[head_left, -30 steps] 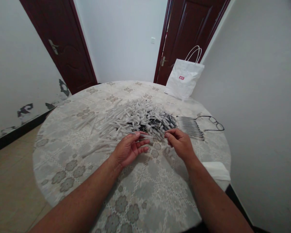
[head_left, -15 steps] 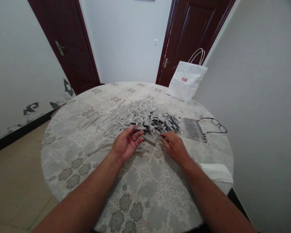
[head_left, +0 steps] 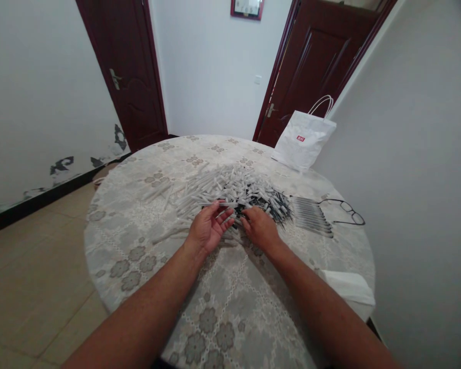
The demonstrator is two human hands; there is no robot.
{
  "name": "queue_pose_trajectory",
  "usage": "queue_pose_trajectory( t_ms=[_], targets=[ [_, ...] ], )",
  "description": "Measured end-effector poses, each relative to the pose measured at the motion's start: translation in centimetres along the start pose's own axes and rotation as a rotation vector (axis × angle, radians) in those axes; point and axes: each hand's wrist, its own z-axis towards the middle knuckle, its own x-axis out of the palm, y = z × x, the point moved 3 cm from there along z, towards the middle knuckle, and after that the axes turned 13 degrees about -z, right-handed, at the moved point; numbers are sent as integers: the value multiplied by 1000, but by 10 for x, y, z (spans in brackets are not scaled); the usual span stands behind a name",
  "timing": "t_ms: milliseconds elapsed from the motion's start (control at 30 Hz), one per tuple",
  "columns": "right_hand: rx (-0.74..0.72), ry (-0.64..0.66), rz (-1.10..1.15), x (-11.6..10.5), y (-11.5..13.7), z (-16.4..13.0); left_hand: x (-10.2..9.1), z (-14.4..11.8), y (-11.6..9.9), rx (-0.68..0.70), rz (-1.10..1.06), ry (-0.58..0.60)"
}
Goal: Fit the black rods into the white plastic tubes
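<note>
A round table [head_left: 138, 241] under a lace cloth stood between two dark doors. The right hand [head_left: 259, 228] had moved left into the pile of pen parts [head_left: 230, 189], fingers hidden; the left hand [head_left: 209, 228], half-open, held one pale barrel [head_left: 222, 204].

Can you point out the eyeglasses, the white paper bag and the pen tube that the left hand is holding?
eyeglasses [head_left: 348, 209]: head view, on the near lens frame.
white paper bag [head_left: 303, 146]: head view, on its front face below the red logo.
pen tube [head_left: 226, 204]: head view, on its middle, just past the left hand [head_left: 209, 230] fingertips.
</note>
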Motion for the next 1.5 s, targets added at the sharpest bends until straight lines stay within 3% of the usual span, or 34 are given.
queue_pose_trajectory(
  t_ms=[267,433,567,700,900,1067,1233,1500],
  targets=[
    [76,46,-112,6,21,3,-2,0,6,-22,22,28],
    [73,-51,-50,5,15,-1,-1,-2,7,-32,54,48],
    [80,-167,151,-9,-4,-13,1,-4,9,-55,61,48],
    [158,-161,478,-22,-27,-33,3,-7,13,-77,87,58],
    [348,-184,860,-13,-45,-52,3,-10,19,-96,125,57],
    [301,-183,862,-2,-44,-53,1,-9,22,-92,163,51],
    [229,-154,826,-11,-38,-57,0,-7,24,-85,206,63],
    [228,-187,818,-16,-39,-57,1,-9,29,-105,218,75]
  ],
)
